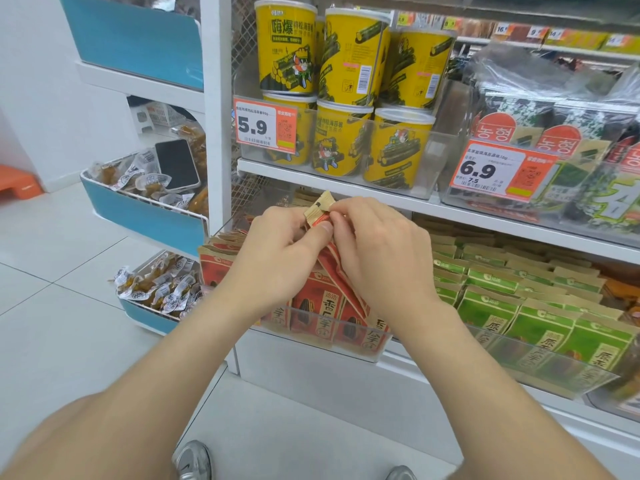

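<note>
A red and tan sunflower-seed packet [320, 211] is held up over the clear bin [346, 353] of like red packets on the lower shelf. My left hand [277, 247] grips its upper edge with thumb and fingers. Pinching the same top corner from the right is my right hand [377, 247]. The packet's lower part runs down between the two hands and is mostly hidden by them.
Green seed packets [512, 306] fill the bin to the right. Yellow seaweed-roll tubs [346, 98] and seaweed packs [554, 133] stand on the shelf above. A side rack at left holds wrapped snacks [159, 285] and a phone [176, 164]. My shoes [194, 459] stand on the tiled floor.
</note>
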`<state>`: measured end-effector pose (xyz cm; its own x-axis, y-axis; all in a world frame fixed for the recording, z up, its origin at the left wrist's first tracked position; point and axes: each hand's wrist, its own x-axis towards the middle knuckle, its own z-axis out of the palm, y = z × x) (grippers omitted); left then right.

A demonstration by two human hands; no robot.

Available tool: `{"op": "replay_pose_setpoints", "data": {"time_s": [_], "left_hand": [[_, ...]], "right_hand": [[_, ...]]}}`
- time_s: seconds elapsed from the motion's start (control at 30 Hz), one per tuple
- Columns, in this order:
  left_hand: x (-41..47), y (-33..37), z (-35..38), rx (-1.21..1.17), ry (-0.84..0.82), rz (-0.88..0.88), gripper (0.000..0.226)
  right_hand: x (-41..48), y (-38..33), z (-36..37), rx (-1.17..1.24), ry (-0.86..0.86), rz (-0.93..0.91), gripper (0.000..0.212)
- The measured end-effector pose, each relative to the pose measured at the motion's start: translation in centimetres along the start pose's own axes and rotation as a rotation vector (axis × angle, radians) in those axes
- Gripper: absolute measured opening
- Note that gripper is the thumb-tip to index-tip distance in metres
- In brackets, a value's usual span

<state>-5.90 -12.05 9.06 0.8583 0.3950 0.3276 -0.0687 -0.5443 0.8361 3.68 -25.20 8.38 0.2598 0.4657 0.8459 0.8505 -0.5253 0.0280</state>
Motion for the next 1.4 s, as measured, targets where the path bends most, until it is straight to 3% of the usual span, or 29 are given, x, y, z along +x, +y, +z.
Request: {"op": "replay_pose_setpoints", "data": {"time_s": [0.07, 0.17, 0.33, 0.5, 0.63, 0.73, 0.83, 1.0, 1.23, 1.4], "left_hand": [[0.1, 0.0, 0.1, -0.041, -0.008, -0.008, 0.045], [0.1, 0.1, 0.1, -0.135, -0.029, -0.025, 0.027], [0.0, 0.4, 0.2, -0.281, -0.074, -0.066, 0.025], [0.1, 0.4, 0.2, -0.415, -0.062, -0.086, 0.024], [0.2, 0.4, -0.2, -0.488, -0.001, -0.099, 0.019], [0.3, 0.0, -1.0, -0.529, -0.05, -0.091, 0.021], [0.1, 0.3, -0.9, -0.535, -0.038, -0.082, 0.025], [-0.1, 0.3, -0.6, -0.522, 0.064, -0.07, 0.015], [0.0, 0.4, -0.7, -0.704, 0.048, -0.076, 0.008], [0.2, 0.4, -0.4, -0.771, 0.047, -0.128, 0.017]], "right_hand": [[-0.1, -0.3, 0.1, 0.043, 0.012, 0.117, 0.018], [0.1, -0.4, 0.6, 0.302, -0.029, 0.361, 0.013], [0.5, 0.2, 1.0, 0.675, -0.087, 0.616, 0.013], [0.3, 0.7, 0.7, 0.83, -0.112, 0.581, 0.007], [-0.4, 0.8, -0.5, 0.715, -0.267, 0.304, 0.032], [-0.7, 1.1, -0.6, 0.621, -0.387, 0.191, 0.049], [-0.6, 1.3, -0.4, 0.663, -0.342, 0.264, 0.039], [-0.5, 0.6, 0.0, 0.83, -0.324, 0.455, 0.014], [0.1, 0.5, 0.1, 0.937, -0.186, 0.445, 0.017], [0.3, 0.7, -0.7, 1.079, -0.233, 0.509, 0.02]]}}
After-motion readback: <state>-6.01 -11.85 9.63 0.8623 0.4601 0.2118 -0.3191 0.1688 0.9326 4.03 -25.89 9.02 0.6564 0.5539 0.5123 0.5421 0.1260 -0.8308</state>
